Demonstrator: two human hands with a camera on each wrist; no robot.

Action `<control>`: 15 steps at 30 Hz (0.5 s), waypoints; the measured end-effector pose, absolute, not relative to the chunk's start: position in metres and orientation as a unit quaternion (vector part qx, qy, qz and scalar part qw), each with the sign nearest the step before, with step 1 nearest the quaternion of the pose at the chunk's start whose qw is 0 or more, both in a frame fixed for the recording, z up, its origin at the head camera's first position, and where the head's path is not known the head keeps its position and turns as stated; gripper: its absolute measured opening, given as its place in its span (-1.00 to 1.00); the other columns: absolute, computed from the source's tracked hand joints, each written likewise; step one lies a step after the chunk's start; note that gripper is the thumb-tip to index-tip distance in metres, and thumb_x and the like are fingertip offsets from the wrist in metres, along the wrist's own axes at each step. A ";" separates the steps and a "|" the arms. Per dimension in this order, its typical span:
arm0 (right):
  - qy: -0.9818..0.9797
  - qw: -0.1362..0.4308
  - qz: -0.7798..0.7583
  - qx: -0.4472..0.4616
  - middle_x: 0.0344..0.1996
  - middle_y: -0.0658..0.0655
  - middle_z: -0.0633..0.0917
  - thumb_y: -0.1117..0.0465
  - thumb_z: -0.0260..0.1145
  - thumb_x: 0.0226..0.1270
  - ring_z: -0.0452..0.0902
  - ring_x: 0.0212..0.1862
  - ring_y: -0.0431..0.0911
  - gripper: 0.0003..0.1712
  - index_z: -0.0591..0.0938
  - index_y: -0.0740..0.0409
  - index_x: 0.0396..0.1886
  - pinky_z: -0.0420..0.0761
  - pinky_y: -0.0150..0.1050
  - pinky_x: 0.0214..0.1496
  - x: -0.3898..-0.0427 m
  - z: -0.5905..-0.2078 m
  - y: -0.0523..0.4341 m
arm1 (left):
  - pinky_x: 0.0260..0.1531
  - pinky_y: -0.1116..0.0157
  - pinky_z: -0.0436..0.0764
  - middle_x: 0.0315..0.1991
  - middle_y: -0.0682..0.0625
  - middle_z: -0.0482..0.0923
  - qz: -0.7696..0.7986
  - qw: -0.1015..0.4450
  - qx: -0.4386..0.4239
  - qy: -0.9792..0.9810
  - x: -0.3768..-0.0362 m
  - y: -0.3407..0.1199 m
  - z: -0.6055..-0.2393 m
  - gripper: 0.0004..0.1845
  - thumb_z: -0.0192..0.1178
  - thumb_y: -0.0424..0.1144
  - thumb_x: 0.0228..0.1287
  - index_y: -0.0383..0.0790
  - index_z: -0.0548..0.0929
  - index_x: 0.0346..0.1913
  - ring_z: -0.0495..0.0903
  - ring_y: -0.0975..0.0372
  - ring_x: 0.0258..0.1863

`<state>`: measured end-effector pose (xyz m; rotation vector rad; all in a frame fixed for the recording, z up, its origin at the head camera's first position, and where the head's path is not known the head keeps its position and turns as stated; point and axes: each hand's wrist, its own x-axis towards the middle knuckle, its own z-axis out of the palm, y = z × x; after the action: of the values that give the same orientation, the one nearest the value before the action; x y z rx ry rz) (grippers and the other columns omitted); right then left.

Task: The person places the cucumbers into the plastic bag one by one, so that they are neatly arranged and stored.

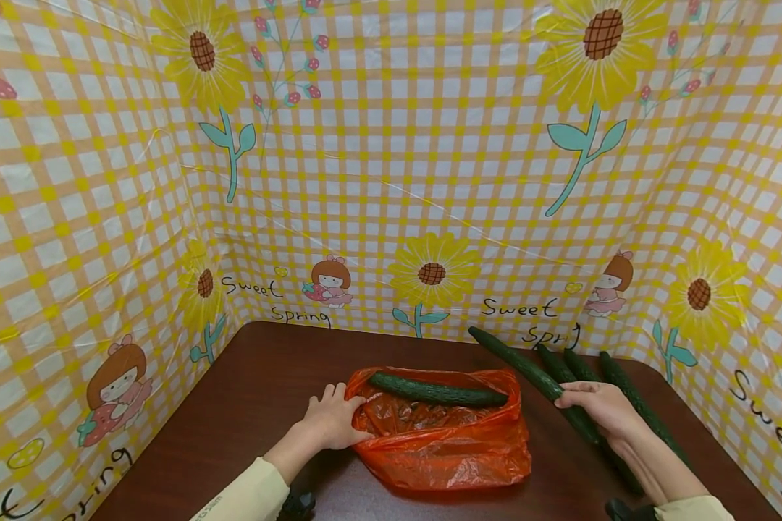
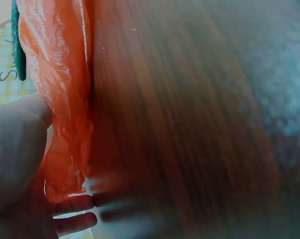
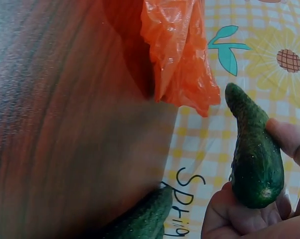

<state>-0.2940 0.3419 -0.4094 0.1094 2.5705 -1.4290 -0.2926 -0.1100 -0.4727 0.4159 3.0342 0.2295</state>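
While both hands work at the brown bench, the scene reads as follows.

Left hand: grips the left rim of the orange plastic bag, fingers curled over the edge; the left wrist view shows the thin plastic pinched against the palm.

Right hand: clamped around a long dark green cucumber, thumb and fingers wrapped near its lower half; its far end is tilted up and points toward the back wall. The right wrist view shows the cucumber's tip between thumb and fingers.

Orange plastic bag: lies on the bench between the two hands, mouth open, crumpled.

Cucumber in the bag: rests lengthwise across the bag's open top, well apart from the held one.

Loose cucumbers: several more lie side by side on the bench under and beside the right hand, at the right edge.

Backdrop: yellow checked sheet with sunflowers and "Sweet Spring" lettering, surrounding the bench on three sides.
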 end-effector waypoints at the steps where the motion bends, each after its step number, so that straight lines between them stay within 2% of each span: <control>1: 0.868 0.099 -0.485 0.035 0.30 0.40 0.26 0.00 0.34 0.09 0.06 0.29 0.37 -0.30 0.47 0.33 0.17 0.21 0.22 0.19 -0.295 -0.409 0.341 | 0.04 -0.22 0.23 0.19 -0.16 0.22 0.078 0.036 0.135 0.987 -0.293 -0.110 -0.474 -0.23 0.15 0.40 -0.04 0.11 0.43 0.25 0.19 -0.07 0.19; 4: 0.867 0.096 -0.488 0.027 0.22 0.38 0.38 0.07 0.35 0.07 0.36 0.13 0.27 -0.32 0.47 0.31 0.18 0.42 0.08 0.08 -0.296 -0.408 0.336 | 0.03 -0.24 0.22 0.18 -0.16 0.23 0.084 0.036 0.137 0.986 -0.294 -0.112 -0.477 -0.22 0.16 0.40 -0.04 0.11 0.43 0.25 0.20 -0.06 0.19; 7: 0.862 0.094 -0.497 0.014 0.05 0.29 0.56 0.13 0.35 0.06 0.56 -0.12 0.10 -0.34 0.48 0.32 0.17 0.56 -0.06 -0.13 -0.298 -0.406 0.332 | 0.00 -0.22 0.25 0.15 -0.14 0.25 0.085 0.033 0.141 0.986 -0.294 -0.112 -0.478 -0.21 0.16 0.40 -0.06 0.10 0.43 0.25 0.23 -0.04 0.15; 12: 0.854 0.101 -0.511 -0.004 -0.17 0.16 0.67 0.17 0.32 0.08 0.60 -0.24 0.00 -0.37 0.47 0.36 0.16 0.58 -0.07 -0.19 -0.302 -0.400 0.324 | -0.04 -0.15 0.29 0.16 -0.11 0.26 0.082 0.036 0.145 0.985 -0.294 -0.112 -0.474 -0.20 0.15 0.41 -0.06 0.10 0.42 0.26 0.26 0.00 0.13; 15: 0.857 0.098 -0.505 -0.012 -0.09 0.15 0.64 0.16 0.32 0.09 0.59 -0.23 -0.05 -0.41 0.50 0.34 0.12 0.57 -0.12 -0.19 -0.305 -0.398 0.320 | -0.04 -0.14 0.29 0.17 -0.12 0.26 0.082 0.036 0.147 0.985 -0.293 -0.113 -0.474 -0.19 0.15 0.41 -0.06 0.09 0.42 0.25 0.27 0.00 0.13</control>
<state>-0.3054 0.3196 -0.3983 -0.0356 2.5376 -1.4956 -0.2929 -0.1129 -0.4737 0.4529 3.0255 0.2523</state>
